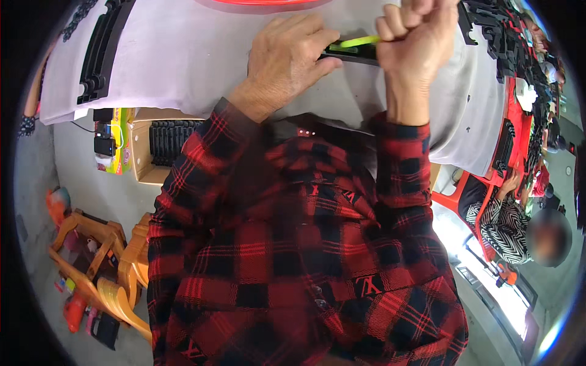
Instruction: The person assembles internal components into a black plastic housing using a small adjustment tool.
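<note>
My left hand is closed at the near end of a long black plastic part, pinching it between thumb and fingers on the cloth-covered table. My right hand is curled in a fist around a slim yellow-green stick-like tool. Its tip points left and meets the black part close to my left fingertips. Whatever the tool touches there is too small to make out. My right fist hides the tool's other end and the far end of the part.
A red basin stands at the table's far edge. Another black plastic part lies on the left. Below the table is a cardboard box of black parts. Several black parts are piled right, near a seated person.
</note>
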Motion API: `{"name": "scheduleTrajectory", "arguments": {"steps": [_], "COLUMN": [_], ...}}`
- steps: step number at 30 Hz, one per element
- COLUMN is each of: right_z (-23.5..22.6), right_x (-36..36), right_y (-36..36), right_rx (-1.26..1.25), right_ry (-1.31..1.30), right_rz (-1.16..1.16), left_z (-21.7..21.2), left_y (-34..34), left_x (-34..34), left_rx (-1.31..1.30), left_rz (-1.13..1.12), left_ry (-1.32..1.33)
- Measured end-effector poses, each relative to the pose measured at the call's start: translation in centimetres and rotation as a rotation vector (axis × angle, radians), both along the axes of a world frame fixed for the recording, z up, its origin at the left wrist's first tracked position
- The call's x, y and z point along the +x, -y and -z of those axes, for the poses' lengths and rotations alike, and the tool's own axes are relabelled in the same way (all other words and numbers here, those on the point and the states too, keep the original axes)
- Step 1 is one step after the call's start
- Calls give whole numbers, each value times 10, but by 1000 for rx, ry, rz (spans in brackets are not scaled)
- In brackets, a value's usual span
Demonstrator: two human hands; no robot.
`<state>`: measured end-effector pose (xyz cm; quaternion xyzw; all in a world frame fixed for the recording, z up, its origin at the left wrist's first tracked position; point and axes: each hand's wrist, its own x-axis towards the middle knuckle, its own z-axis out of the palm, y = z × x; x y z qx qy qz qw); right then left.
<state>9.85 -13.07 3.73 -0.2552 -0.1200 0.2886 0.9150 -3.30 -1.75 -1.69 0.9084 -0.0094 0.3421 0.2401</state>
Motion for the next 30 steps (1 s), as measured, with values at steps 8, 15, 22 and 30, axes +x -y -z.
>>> {"name": "scheduleTrajectory", "arguments": {"steps": [8, 15, 22, 30], "right_z": [-10, -8, -2, 5], "right_x": [0, -7, -15, -26], "right_y": [7, 3, -2, -13], "right_rx": [-387, -264, -387, -382], "right_ry": [226, 365, 579, 547], "right_rz": [158, 35, 67, 78], "left_z": [4, 3, 0, -8], "left_y": [1, 0, -1, 0], "left_x": [0, 0, -3, -2], "left_rx": [-8, 6, 10, -73], "left_rz": [-10, -19, -25, 42], "left_ry": [-24, -38, -61, -66]}}
